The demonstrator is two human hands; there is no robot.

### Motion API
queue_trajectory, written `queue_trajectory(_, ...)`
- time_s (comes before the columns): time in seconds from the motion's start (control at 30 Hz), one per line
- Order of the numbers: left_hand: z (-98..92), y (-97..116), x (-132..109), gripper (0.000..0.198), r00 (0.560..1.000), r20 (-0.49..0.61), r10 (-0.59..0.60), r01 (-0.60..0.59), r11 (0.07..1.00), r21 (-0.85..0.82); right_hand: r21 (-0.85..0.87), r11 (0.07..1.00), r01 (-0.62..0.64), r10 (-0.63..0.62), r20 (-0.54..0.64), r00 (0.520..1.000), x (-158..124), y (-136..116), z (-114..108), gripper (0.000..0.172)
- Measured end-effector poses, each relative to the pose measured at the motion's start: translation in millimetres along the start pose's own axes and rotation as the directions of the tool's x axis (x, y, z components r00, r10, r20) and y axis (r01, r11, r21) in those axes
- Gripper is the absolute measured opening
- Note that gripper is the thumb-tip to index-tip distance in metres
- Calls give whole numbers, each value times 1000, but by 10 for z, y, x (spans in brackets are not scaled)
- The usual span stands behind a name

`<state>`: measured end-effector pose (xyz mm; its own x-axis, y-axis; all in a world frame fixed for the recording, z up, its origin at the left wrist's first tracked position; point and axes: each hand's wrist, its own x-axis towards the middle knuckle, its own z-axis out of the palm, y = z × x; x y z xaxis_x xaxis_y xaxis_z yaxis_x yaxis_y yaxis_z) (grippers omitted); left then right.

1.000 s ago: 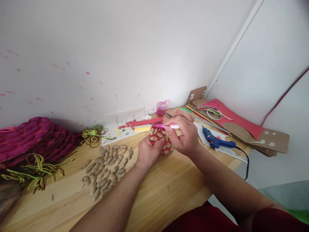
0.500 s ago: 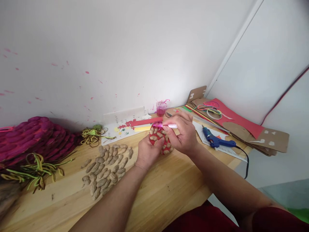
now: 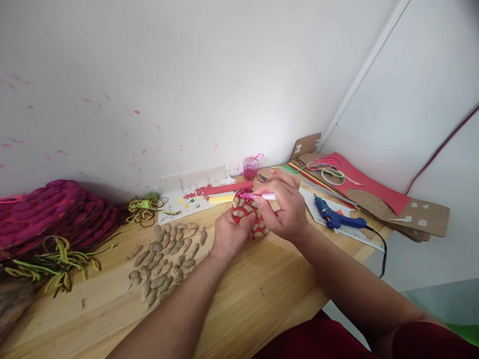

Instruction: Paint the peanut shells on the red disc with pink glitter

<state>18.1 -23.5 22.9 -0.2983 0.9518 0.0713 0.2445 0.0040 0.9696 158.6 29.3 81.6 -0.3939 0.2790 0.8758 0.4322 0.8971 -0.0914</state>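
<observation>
My left hand [image 3: 228, 235] grips a red round piece covered with glued peanut shells [image 3: 247, 215], holding it upright above the wooden table [image 3: 239, 299]. My right hand [image 3: 284, 207] is closed around a white-handled brush with a pink tip [image 3: 262, 196], whose tip touches the top of the red piece. A heap of loose peanut shells [image 3: 166, 259] lies on the table just left of my left hand.
A small cup of pink paint [image 3: 250, 167] stands by the wall. A blue glue gun [image 3: 337, 217] with a black cord lies at right, beside cardboard and red paper sheets [image 3: 374, 192]. Magenta painted shell pieces [image 3: 52, 209] and yellow-green cords [image 3: 56, 262] are at left.
Almost nothing differs. The brush tip has shifted slightly over the top of the red piece. Both hands stay where they were.
</observation>
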Motion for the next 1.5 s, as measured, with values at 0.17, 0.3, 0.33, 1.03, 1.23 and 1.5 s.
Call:
queue_trajectory(0.17,-3,-5,9,16,1000,1,25,-25,1000,0,1,1000,-14,14,43,999,-8,1,28,8)
queue_trajectory(0.3,-1,5,0,16,1000,2,21,-21,1000,-10,11,1000,-23,23,27,999,-10,-1,27,7)
queue_trajectory(0.33,-1,9,-4,17,1000,2,15,-15,1000,-12,16,1000,-22,21,20,1000,-9,0,26,7)
queue_trajectory(1.03,-12,44,-8,13,1000,-7,24,-24,1000,6,-1,1000,-12,12,40,999,-26,-4,25,8)
queue_trajectory(1.23,-2,11,-10,16,1000,2,-5,5,1000,-20,22,999,-40,40,0,999,1,41,6,6)
queue_trajectory(1.5,1,-6,-4,19,1000,14,8,-7,999,-43,64,997,-53,52,10,999,-2,39,14,5)
